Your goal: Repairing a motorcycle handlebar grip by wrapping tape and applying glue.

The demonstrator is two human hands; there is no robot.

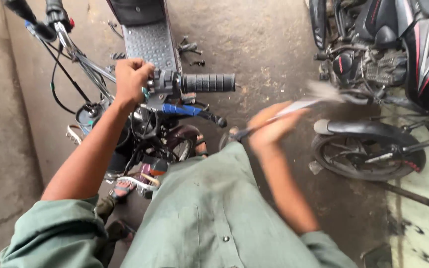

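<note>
The concrete floor (274, 39) fills the view beneath you. At your 2 o'clock stands a black and red motorcycle (398, 54), its front wheel (368, 151) and mudguard pointing toward your right arm. At your 11 o'clock is the stripped motorcycle (145, 124) you are working on, its ribbed footboard (150, 44) lying past the handlebar toward 12 o'clock.

Your left hand (131, 79) is closed around the handlebar just beside the switch housing (164, 82), fingers wrapped tight on the bar. The black rubber grip (207, 83) sticks out from that housing toward 3 o'clock, and a blue lever (182, 109) sits just below it.

Your right hand (269, 129) is blurred, at about 1 o'clock from your chest, fingers clamped on a long thin tool (299, 105) whose pale end points toward the black and red motorcycle. What kind of tool it is cannot be told.

A few loose bolts (190, 49) lie on the floor beside the footboard.
</note>
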